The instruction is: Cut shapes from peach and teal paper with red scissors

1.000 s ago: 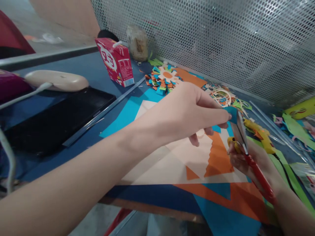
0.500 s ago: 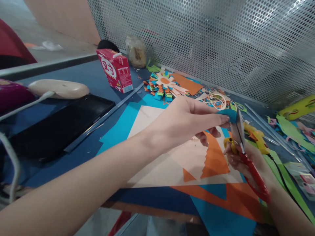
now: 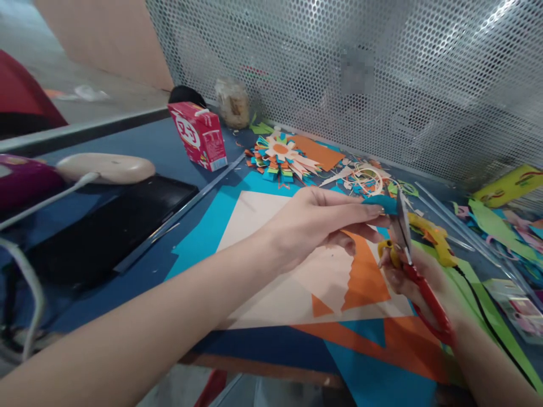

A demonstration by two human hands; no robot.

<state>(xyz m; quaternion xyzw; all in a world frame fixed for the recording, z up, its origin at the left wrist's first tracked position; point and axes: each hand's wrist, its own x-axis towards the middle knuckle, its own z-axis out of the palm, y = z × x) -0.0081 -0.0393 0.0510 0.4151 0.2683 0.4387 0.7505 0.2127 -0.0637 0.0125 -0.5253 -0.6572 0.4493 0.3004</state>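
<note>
Between the thumb and fingers of my left hand [image 3: 322, 217] is a small piece of blue paper [image 3: 384, 202], its outer edge rounded. My right hand [image 3: 418, 285] grips a pair of scissors [image 3: 403, 232] with red handles, blades pointing up at the right edge of the blue piece. Whether the blades are fully closed I cannot tell. Under both hands lie cream paper sheets [image 3: 250, 220] and orange paper [image 3: 367, 277] with a zigzag-cut edge beside it. A yellow glue gun [image 3: 436, 240] rests just behind my right hand.
A layered paper flower [image 3: 281, 150] and paper scraps [image 3: 360, 178] lie toward the perforated metal panel [image 3: 297, 68]. At left stand a red drink carton [image 3: 199, 135], a jar [image 3: 232, 104], a black tray [image 3: 114, 226] and a cream-coloured corded device [image 3: 106, 168]. Clear sticks [image 3: 462, 220] lie right.
Both hands, with the blue paper and scissors, appear slightly further left. The whole view has shifted a little, so the background sits lower. The grips stay the same.
</note>
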